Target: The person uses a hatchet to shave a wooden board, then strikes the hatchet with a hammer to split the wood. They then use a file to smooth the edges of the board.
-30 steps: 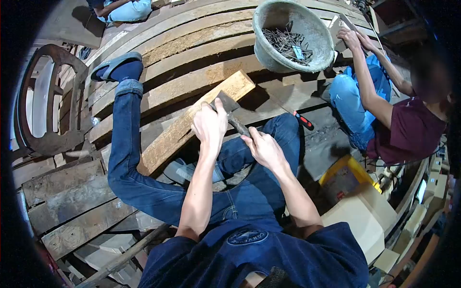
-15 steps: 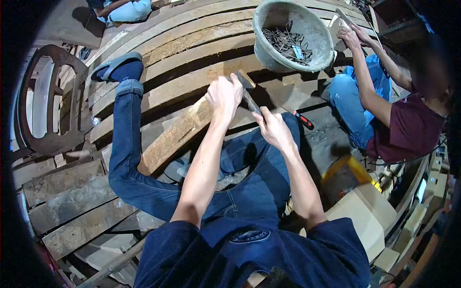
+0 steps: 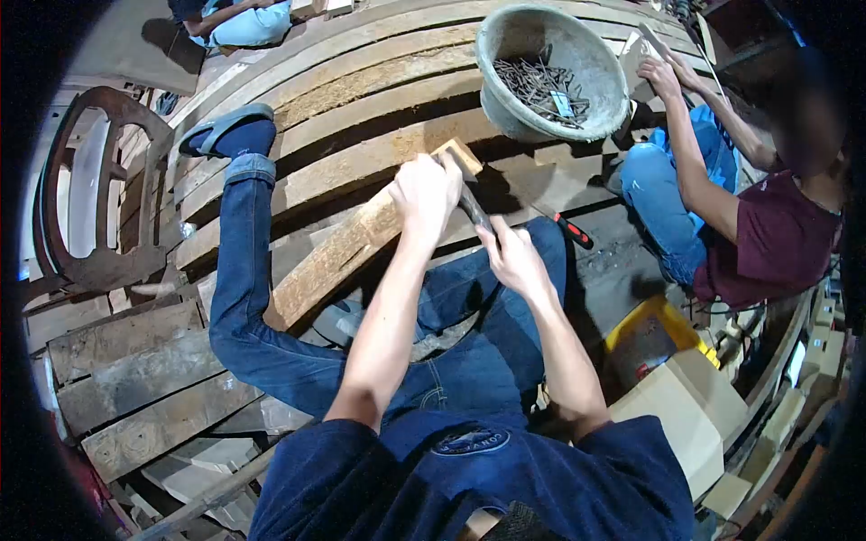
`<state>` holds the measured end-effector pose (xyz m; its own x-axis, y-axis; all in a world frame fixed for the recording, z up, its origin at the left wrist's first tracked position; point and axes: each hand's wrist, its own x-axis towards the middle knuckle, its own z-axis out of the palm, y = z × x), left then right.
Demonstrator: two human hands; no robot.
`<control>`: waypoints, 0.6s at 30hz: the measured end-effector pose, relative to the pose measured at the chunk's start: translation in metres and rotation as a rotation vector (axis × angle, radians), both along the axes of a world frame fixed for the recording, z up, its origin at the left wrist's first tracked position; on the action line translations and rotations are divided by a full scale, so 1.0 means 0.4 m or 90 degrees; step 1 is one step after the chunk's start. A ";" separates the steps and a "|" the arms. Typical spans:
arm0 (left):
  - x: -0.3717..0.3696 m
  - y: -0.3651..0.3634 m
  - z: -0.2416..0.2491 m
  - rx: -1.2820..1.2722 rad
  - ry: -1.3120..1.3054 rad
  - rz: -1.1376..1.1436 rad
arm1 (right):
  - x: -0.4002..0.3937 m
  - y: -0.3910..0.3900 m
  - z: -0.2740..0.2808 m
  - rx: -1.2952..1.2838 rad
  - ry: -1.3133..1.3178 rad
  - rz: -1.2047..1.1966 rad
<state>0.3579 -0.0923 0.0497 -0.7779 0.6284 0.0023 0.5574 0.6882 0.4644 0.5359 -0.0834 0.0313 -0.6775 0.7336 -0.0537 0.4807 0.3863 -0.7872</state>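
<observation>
L hand (image 3: 428, 193) gripping dark tool (image 3: 474, 209) near top, R hand (image 3: 516, 258) gripping lower end, ctr of frame. Tool's at wood block (image 3: 338, 257)'s upper end; bucket (image 3: 494, 106) w/ nails (image 3: 539, 88) upper rt.

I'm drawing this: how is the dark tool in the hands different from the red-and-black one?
The dark tool is held by the left hand and right hand; the red-and-black tool lies with no hand on it. The dark tool looks dull, while the red-and-black tool has bright red on its handle. The dark tool's shaft looks thicker than the red-and-black tool's. Both are long.
</observation>
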 end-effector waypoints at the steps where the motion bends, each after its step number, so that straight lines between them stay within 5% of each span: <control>1: 0.004 -0.006 -0.020 -0.015 -0.020 0.035 | 0.007 -0.017 -0.008 -0.015 -0.017 0.003; 11: -0.058 0.081 -0.038 -0.016 0.000 -0.007 | -0.043 0.072 -0.056 0.087 -0.034 -0.017; 18: 0.002 -0.031 0.068 0.055 -0.048 0.003 | 0.008 -0.043 0.034 0.075 -0.022 -0.013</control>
<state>0.3587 -0.1049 0.0770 -0.7813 0.6242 -0.0015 0.5155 0.6465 0.5624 0.5391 -0.1006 0.0447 -0.6615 0.7498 0.0106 0.5155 0.4650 -0.7197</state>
